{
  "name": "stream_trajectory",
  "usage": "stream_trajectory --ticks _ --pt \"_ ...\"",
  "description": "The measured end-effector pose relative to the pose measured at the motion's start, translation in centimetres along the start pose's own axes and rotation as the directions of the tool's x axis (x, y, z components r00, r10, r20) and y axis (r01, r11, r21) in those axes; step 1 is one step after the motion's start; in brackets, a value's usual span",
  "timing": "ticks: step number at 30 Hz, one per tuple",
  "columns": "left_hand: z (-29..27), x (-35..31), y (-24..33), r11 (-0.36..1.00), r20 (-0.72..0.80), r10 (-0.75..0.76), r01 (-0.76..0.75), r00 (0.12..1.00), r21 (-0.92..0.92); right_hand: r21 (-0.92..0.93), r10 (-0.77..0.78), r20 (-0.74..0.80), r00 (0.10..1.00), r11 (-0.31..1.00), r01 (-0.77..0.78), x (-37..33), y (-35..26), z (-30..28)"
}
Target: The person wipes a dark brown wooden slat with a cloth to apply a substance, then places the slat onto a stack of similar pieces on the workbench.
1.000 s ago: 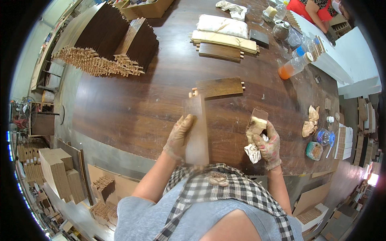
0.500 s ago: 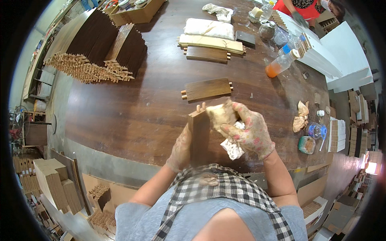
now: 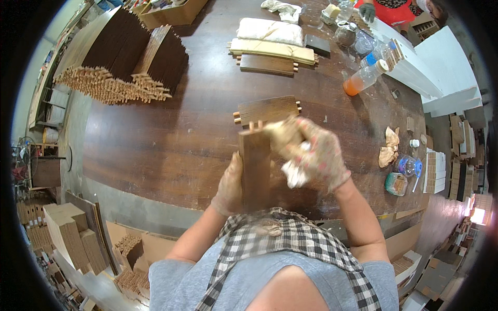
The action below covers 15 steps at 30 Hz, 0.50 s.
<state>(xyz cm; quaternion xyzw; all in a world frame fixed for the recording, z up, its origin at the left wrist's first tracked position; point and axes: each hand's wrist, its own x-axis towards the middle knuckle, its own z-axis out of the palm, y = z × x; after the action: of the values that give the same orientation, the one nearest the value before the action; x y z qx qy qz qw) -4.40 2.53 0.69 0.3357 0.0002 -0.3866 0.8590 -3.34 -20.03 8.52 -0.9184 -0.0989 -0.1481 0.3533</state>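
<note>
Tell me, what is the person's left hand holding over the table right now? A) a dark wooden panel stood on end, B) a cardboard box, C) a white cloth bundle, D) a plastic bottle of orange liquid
A: the left hand grips the side of a dark wooden panel held upright, while the gloved right hand presses a rag near its top end; the bottle of orange liquid lies untouched farther back on the table.

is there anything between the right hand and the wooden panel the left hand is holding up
Nothing separate. The right hand already presses a tan pad against the upper end of the wooden panel, which the left hand grips from the side.
</note>
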Motion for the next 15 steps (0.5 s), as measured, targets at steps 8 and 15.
stream_trajectory --ticks 8,15 --pt "2.4 2.5 2.4 0.880 0.006 -0.078 0.072 0.997 -0.470 0.283 -0.085 -0.170 0.982 0.950 0.131 -1.6 -0.9 1.9" --pt "-0.9 4.0 -2.4 0.859 0.277 0.022 0.123 0.961 -0.496 -0.157 -0.365 -0.246 0.898 0.929 0.334 0.3 1.0 7.1"
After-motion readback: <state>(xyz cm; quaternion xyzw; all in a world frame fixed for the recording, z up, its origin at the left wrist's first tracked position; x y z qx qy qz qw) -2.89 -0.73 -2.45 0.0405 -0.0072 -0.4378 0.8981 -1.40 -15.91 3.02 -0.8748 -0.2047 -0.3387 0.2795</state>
